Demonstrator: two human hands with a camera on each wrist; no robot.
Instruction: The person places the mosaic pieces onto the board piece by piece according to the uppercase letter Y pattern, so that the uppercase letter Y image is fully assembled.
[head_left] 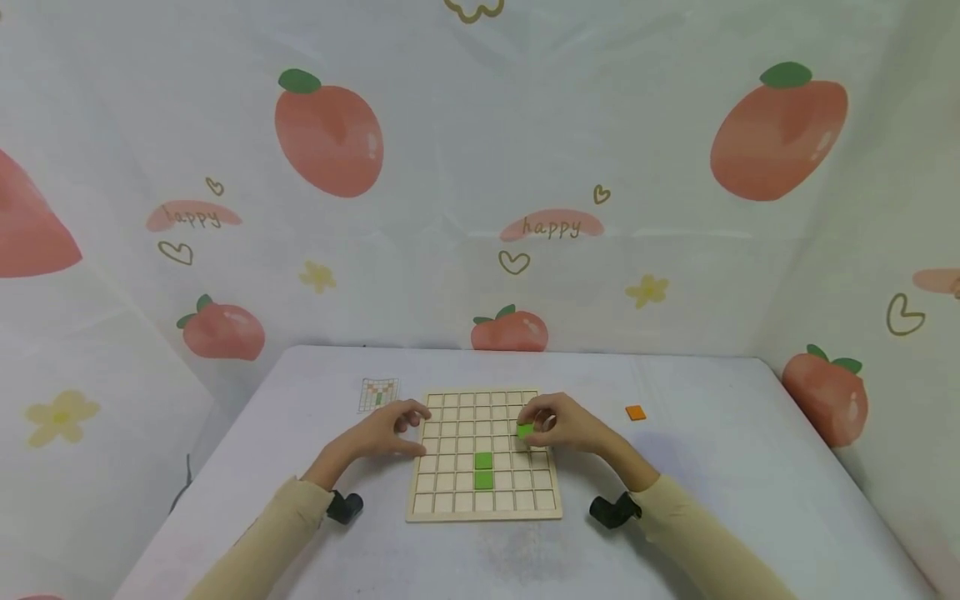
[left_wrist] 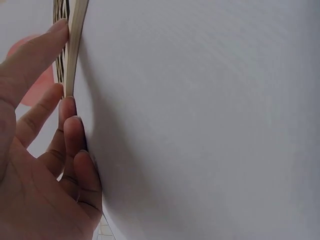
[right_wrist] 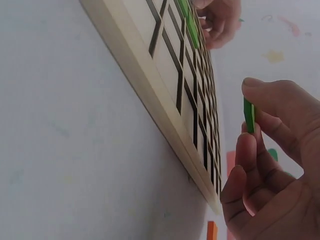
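Observation:
A wooden grid board point(head_left: 442, 503) lies flat on the white table, with two green square tiles point(head_left: 483, 470) seated one behind the other in a middle column. My right hand point(head_left: 567, 423) pinches another green tile point(right_wrist: 248, 115) between thumb and fingers, above the board's right side. In the right wrist view that tile is held apart from the grid. At the board's left edge, my left hand point(head_left: 386, 430) touches the frame with thumb and fingertips, its fingers loosely bent, as the left wrist view point(left_wrist: 75, 135) shows.
An orange square tile point(head_left: 636, 412) lies on the table right of the board. Behind my left hand is a small printed grid card point(head_left: 378, 395) with coloured squares. A white cloth point(head_left: 435, 275) printed with fruit hangs behind the table.

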